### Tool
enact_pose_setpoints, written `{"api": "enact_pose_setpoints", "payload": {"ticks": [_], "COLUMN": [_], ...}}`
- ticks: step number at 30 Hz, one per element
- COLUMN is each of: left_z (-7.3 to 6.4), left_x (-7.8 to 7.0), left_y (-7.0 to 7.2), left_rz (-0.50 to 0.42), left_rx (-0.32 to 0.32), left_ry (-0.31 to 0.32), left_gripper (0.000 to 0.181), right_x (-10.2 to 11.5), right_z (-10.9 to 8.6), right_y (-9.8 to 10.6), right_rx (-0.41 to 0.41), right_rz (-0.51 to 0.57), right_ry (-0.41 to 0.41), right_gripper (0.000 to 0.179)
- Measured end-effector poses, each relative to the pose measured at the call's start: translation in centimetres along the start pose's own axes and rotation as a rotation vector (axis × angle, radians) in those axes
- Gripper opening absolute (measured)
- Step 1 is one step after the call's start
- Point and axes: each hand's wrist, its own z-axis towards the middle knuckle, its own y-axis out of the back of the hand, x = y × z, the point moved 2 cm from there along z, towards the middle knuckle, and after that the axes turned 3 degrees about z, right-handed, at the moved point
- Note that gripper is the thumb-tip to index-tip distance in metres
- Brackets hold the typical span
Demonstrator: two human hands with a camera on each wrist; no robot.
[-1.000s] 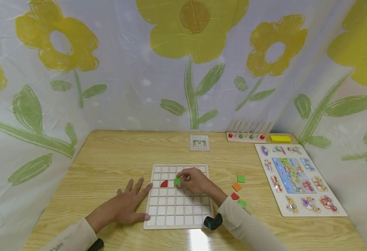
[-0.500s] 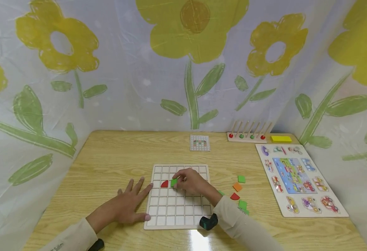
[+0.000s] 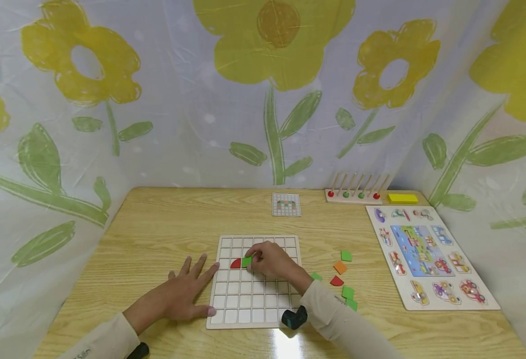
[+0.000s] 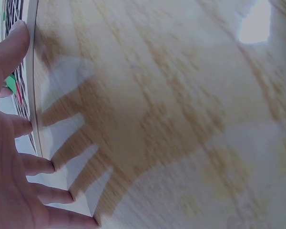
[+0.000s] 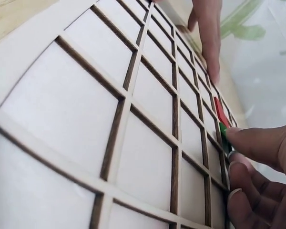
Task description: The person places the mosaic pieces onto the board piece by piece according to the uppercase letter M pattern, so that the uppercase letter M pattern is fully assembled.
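My right hand point(image 3: 269, 260) pinches a green square tile point(image 3: 246, 262) between thumb and fingers over the white grid board point(image 3: 231, 315). Directly left of that tile, a red quarter-round tile point(image 3: 235, 263) lies in a cell of the board. In the right wrist view the thumb presses the green tile point(image 5: 223, 131) beside the red tile point(image 5: 220, 112). My left hand point(image 3: 182, 294) lies with fingers spread at the board's left edge, index fingertip and thumb touching the frame. The left wrist view shows those straight fingers point(image 4: 38, 164) along the board's side.
Several green tiles point(image 3: 348, 292), an orange tile point(image 3: 340, 267) and a red quarter-round tile point(image 3: 337, 280) lie right of the board. Behind it is a printed pattern card point(image 3: 286, 204). A peg stand point(image 3: 353, 197), a yellow block point(image 3: 402, 199) and a picture puzzle board point(image 3: 429, 294) occupy the right side.
My right hand has moved left with the green tile, bringing it up against the red tile on the board. The left hand has stayed in place.
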Motion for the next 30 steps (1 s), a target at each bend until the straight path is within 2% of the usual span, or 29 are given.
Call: {"api": "enact_pose_setpoints", "payload": {"ticks": [9, 16, 24, 30], "left_z": [0.0, 0.0, 0.1, 0.0], "left_x": [0.0, 0.0, 0.2, 0.0], "left_y": [0.0, 0.0, 0.0, 0.1], "left_rz": [0.002, 0.006, 0.011, 0.005], "left_rx": [0.008, 0.004, 0.009, 0.012], "left_ry": [-0.003, -0.007, -0.003, -0.003], "left_gripper": [0.103, 0.102, 0.103, 0.103], "right_x": [0.4, 0.4, 0.1, -0.5], "right_z": [0.1, 0.2, 0.3, -0.1], "right_y": [0.0, 0.0, 0.8, 2.0], "right_rx": [0.006, 0.003, 0.006, 0.008], "right_rz": [-0.057, -0.099, -0.069, 0.013], "right_ry": [-0.063, -0.07, -0.001, 0.124], "right_gripper": [0.023, 0.023, 0.022, 0.027]}}
